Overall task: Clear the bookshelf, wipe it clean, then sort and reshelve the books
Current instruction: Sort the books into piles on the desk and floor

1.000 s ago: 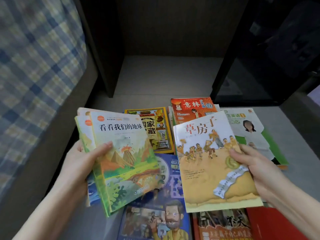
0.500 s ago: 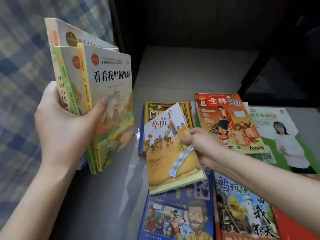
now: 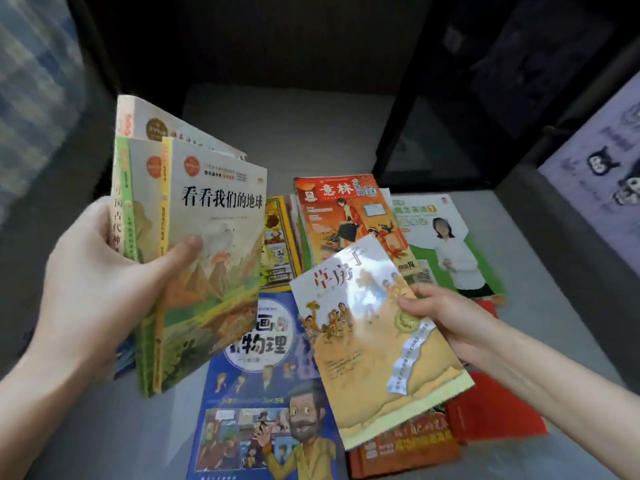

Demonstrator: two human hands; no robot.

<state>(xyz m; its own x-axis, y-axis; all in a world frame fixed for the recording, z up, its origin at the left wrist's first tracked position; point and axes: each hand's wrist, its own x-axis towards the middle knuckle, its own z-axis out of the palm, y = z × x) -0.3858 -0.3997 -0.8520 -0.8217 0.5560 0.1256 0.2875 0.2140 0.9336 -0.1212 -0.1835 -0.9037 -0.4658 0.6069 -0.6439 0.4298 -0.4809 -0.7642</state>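
My left hand (image 3: 104, 289) grips a stack of several thin books (image 3: 207, 237) held nearly upright, thumb across the front cover with a volcano picture. My right hand (image 3: 440, 317) pinches the right edge of a yellow-orange paperback (image 3: 374, 358), tilted above the other books. Beneath them, flat on the grey surface, lie a blue comic physics book (image 3: 263, 403), an orange magazine (image 3: 349, 216), a green-and-white English book (image 3: 446, 244), a yellow book (image 3: 277, 244) and red books (image 3: 495, 417). The dark bookshelf compartment (image 3: 287, 126) behind stands bare.
A black shelf upright (image 3: 398, 116) divides the compartment from a darker one to the right. A checked fabric (image 3: 31, 81) hangs at the left. A pale sheet with cartoon figures (image 3: 602, 161) is at the right edge. Grey floor (image 3: 104, 438) shows at lower left.
My left hand has lowered its stack slightly and brought it toward the middle. My right hand has carried the yellow-orange paperback to the right and tilted it more.
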